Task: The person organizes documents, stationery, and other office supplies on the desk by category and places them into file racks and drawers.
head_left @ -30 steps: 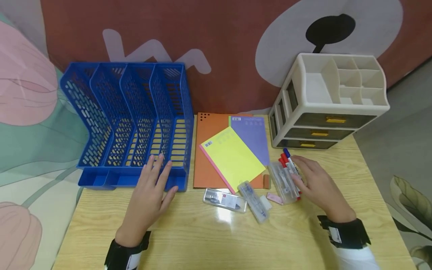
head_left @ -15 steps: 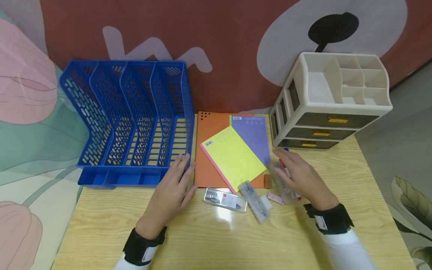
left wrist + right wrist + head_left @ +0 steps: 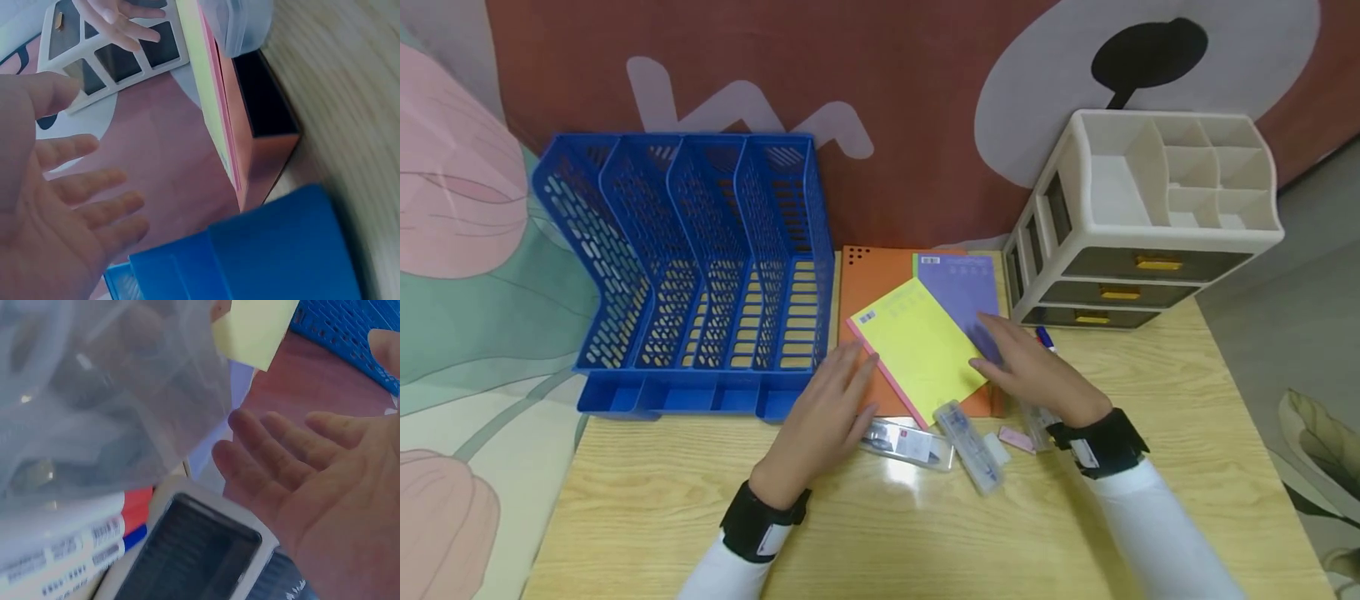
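Note:
A yellow notebook [image 3: 917,350] with a pink edge lies slanted over a purple notebook [image 3: 958,279] and a thick orange folder [image 3: 865,275]. My left hand [image 3: 823,417] hovers by the yellow notebook's left edge, fingers spread and holding nothing. In the left wrist view that hand [image 3: 69,194] is apart from the orange folder's dark open end [image 3: 265,94]. On the other side, my right hand [image 3: 1037,367] is over the right corner of the yellow notebook and the purple one, its fingers extended. The right wrist view shows the palm [image 3: 337,487] with nothing in it.
A blue file rack [image 3: 700,250] stands at the left, a white drawer organizer [image 3: 1150,233] at the back right. In front lie a clear pen case [image 3: 910,443], another clear case [image 3: 967,448], a pink eraser [image 3: 1017,439] and markers [image 3: 75,550], partly under my right forearm.
Both hands have moved inward toward the notebooks, the left from the blue rack and the right from the markers and clear case. The objects lie where they were.

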`<state>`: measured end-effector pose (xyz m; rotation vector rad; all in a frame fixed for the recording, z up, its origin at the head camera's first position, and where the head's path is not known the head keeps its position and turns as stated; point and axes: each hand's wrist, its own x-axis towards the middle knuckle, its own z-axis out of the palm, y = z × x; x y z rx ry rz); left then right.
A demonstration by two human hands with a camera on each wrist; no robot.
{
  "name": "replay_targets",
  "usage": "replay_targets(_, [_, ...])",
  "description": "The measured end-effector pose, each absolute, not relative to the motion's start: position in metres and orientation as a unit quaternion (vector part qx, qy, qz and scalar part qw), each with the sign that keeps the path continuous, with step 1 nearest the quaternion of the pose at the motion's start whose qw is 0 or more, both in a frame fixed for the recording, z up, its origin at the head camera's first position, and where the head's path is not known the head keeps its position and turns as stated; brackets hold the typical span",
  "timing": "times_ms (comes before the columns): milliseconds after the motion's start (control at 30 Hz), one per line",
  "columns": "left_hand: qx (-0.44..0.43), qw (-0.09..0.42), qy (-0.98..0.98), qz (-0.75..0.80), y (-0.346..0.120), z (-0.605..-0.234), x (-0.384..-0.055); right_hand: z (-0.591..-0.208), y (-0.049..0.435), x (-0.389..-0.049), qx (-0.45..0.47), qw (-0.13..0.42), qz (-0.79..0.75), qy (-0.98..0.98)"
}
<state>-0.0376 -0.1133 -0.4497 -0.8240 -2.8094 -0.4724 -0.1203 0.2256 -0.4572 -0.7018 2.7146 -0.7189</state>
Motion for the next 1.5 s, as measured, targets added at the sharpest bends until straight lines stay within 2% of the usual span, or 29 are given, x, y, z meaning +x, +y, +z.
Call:
replay_targets(267, [-0.236,0.015,-0.957,-0.165,-0.101,-0.457,-0.048,-0.46,0.215,-0.132,-0.228,0.169,-0.251,0.925])
replay_targets(533, [-0.178,-0.096,-0.963,-0.18,-0.085,-0.465,-0.062,-0.456,0.202,-0.14,-0.221,0.212,-0.249,0.919])
replay_targets(733, [-0.17,-0.15,-0.958,-0.173,-0.074,-0.47,-0.068,-0.455,0.195,-0.147,-0.196,0.244,-0.25,0.916])
replay_targets(867, [-0.186,-0.154,-0.959,-0.151,-0.069,-0.469,-0.069,-0.454,0.19,-0.15,-0.181,0.247,-0.259,0.916])
replay_targets(1300, [-0.211,-0.115,-0.964,-0.115,-0.06,-0.467,-0.074,-0.459,0.177,-0.166,-0.11,0.261,-0.265,0.922])
replay_targets(1500, [-0.171,-0.139,-0.96,-0.173,-0.055,-0.471,-0.076,-0.461,0.176,-0.17,-0.088,0.271,-0.288,0.914])
